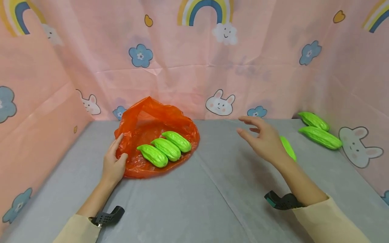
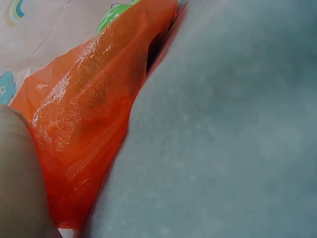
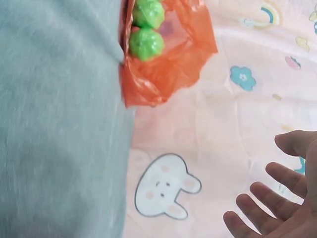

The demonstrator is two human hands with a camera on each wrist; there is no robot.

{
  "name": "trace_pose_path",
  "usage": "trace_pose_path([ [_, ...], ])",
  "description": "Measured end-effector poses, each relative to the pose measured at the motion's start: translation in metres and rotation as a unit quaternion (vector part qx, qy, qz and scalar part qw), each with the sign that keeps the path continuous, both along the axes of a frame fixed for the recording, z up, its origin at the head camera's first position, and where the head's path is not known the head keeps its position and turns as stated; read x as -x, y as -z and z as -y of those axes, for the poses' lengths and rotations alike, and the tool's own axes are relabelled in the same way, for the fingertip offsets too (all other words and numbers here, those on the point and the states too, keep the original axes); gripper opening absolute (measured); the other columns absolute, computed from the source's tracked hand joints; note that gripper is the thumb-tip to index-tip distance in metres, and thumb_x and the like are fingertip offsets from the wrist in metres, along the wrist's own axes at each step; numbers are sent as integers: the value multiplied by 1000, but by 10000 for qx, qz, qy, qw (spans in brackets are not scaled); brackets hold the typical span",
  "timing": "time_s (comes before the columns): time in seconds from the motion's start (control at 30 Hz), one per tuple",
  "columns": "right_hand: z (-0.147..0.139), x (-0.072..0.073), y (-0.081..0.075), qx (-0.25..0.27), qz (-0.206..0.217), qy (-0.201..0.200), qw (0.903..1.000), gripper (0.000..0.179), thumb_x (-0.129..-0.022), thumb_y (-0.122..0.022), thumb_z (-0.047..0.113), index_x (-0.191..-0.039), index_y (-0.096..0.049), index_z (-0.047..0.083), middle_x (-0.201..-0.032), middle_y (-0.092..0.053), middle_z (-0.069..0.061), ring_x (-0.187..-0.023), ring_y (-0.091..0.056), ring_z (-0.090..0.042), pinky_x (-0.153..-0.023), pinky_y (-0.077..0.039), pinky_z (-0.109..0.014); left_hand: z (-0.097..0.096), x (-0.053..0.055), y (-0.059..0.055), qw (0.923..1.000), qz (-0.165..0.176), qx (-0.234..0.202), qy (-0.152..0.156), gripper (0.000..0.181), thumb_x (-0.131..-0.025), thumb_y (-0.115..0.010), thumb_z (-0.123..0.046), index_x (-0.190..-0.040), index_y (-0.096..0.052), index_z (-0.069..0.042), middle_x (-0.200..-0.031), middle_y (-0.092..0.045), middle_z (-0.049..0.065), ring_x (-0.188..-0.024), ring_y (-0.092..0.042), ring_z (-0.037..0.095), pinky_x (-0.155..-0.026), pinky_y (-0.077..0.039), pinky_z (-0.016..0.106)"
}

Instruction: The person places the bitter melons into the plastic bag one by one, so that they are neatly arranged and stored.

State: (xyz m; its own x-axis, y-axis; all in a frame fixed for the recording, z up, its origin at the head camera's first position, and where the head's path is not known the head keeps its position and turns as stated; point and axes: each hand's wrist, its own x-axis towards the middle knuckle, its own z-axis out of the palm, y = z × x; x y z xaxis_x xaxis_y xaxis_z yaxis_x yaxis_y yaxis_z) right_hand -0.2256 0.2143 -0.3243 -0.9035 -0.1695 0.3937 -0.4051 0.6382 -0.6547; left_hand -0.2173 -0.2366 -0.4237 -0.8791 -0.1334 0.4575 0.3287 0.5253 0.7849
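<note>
In the head view my left hand (image 1: pixel 113 165) holds the left edge of a thin orange-red plastic bag (image 1: pixel 133 135), thumb and fingers apart along its rim. Three bright green bitter melons (image 1: pixel 166 149) lie side by side in the bag's open mouth. My right hand (image 1: pixel 261 138) hovers over the table to the right of the bag, fingers spread and nothing in them. Behind its wrist shows part of another bitter melon (image 1: pixel 287 148). The right wrist view catches that hand (image 3: pixel 282 198) with loose, separated fingers, and bitter melon ends (image 3: pixel 146 44) inside the bag.
Two more bitter melons (image 1: pixel 320 137) lie at the table's back right, against the cloth wall. A grey cloth covers the table (image 1: pixel 182 209). Pink printed fabric (image 1: pixel 188 81) encloses the back and both sides. Black camera mounts (image 1: pixel 282 200) sit on both wrists.
</note>
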Motion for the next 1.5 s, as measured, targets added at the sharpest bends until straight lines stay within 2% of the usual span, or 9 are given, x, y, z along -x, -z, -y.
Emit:
trace_pose_path([
  [0.13,-19,-6,1,-108,-120,310,9994,46,-98,-64,34,-140,-60,16,-144,-59,-10,-130,-56,-30,-106,-49,-46,1,-2,0,10000,-1,-10,-27,68,-91,-43,6,-156,-40,-11,-160,-40,18,-140,-44,35,-96,-31,0],
  [0.3,-38,-11,8,113,-411,731,9964,43,-97,-67,30,-137,-64,14,-141,-62,-11,-116,-56,11,-89,-45,-4,2,-1,1,9999,-5,89,-90,68,-90,-44,6,-156,-40,-11,-159,-40,18,-140,-45,35,-96,-31,1],
  [0.37,-42,-9,11,180,-507,739,9958,42,-97,-67,28,-135,-65,12,-139,-63,-13,-110,-49,22,-84,-41,1,3,-1,1,9998,-26,139,-110,68,-90,-44,6,-156,-40,-12,-159,-40,18,-141,-44,36,-97,-30,1],
  [0.5,-46,-3,17,38,-617,697,9956,42,-96,-68,27,-135,-65,11,-138,-63,-15,-121,-61,-5,-84,-38,3,3,1,1,9997,-54,204,-106,68,-90,-44,4,-156,-40,-11,-159,-40,20,-142,-43,38,-98,-29,1],
  [0.6,-49,0,21,-127,-690,726,9949,42,-96,-68,26,-135,-65,10,-138,-63,-16,-122,-61,-33,-87,-48,-7,3,1,1,9997,-66,216,-74,67,-90,-44,5,-156,-39,-9,-159,-40,21,-142,-42,39,-98,-29,1],
  [0.77,-55,5,30,-328,-684,889,9932,43,-97,-66,26,-135,-63,6,-139,-61,-21,-124,-58,-42,-94,-51,-55,1,1,2,9998,-61,180,-85,67,-90,-45,5,-156,-41,-9,-159,-40,20,-143,-42,37,-100,-28,2],
  [0.83,-58,7,32,-387,-685,964,9922,43,-97,-66,25,-134,-63,4,-138,-61,-24,-124,-57,-44,-94,-49,-62,0,1,1,9998,-51,151,-75,67,-90,-46,5,-155,-41,-10,-159,-40,20,-144,-41,36,-104,-30,6],
  [1.17,-71,19,47,-719,-588,1266,9876,43,-97,-63,26,-130,-63,-1,-135,-58,-33,-118,-56,-52,-92,-44,-67,2,-2,-1,9999,24,98,-125,67,-90,-44,5,-156,-41,-10,-160,-39,18,-146,-39,36,-109,-33,14],
  [1.5,-89,24,60,-717,-210,1488,9860,47,-100,-60,29,-135,-60,-1,-138,-55,-34,-113,-57,-51,-93,-43,-66,1,1,-1,9999,-101,-19,49,67,-90,-46,8,-155,-40,-8,-159,-39,22,-141,-42,38,-96,-30,-1],
])
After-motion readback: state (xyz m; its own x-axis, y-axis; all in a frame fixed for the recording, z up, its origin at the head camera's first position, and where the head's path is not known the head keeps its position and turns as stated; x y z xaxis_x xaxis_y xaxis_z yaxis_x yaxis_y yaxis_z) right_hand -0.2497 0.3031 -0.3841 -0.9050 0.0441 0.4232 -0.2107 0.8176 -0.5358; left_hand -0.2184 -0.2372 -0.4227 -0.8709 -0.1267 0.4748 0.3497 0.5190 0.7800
